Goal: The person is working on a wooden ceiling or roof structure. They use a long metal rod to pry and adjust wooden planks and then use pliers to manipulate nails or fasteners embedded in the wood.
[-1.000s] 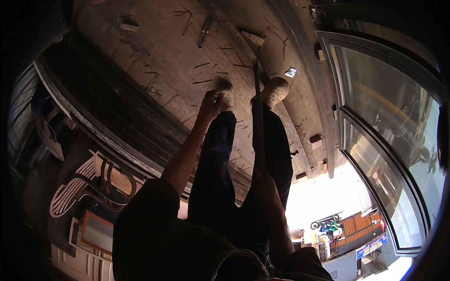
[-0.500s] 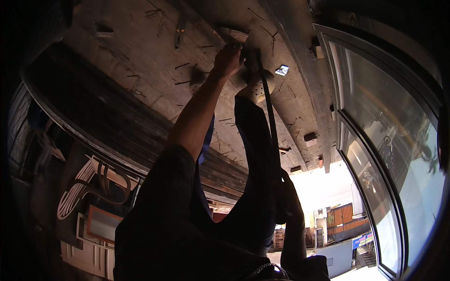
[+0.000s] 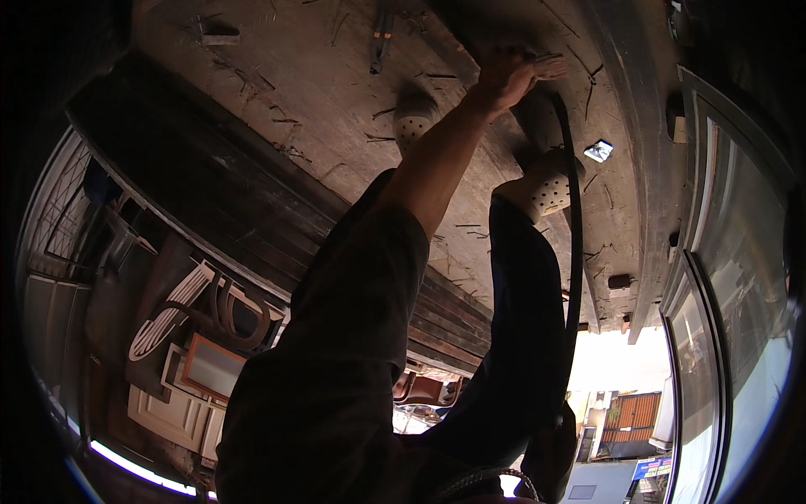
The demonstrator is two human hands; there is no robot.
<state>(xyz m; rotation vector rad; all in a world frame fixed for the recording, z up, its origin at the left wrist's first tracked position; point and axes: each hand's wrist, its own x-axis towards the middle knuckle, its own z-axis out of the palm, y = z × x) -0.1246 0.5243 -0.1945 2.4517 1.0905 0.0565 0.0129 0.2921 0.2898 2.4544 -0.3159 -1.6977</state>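
Note:
My left hand [image 3: 506,77], on the outstretched left arm, is closed at a dark piece of wood with a rough brown end [image 3: 551,66], low over the floor; its fingertips are partly hidden in shadow. Down at the lower right, my right hand [image 3: 550,449] is a dark shape closed round the near end of a long, slim dark bar [image 3: 574,244], apparently a pry bar. The bar runs past my right leg, and its far end curves in close below my left hand. My feet, in pale perforated clogs [image 3: 552,195], stand either side of a plank.
Bent nails [image 3: 592,76] and a tool with orange on its handles, like pincers [image 3: 382,42], lie on the floor. A small shiny packet-like item [image 3: 598,151] is beside the right clog. Stacked dark boards [image 3: 210,168] line the left; a glass door [image 3: 730,227] stands at right.
The view has shifted, so the surroundings sit further right or lower. My left hand has turned over the wood, whose brown end now shows beyond it. The right hand still holds the bar.

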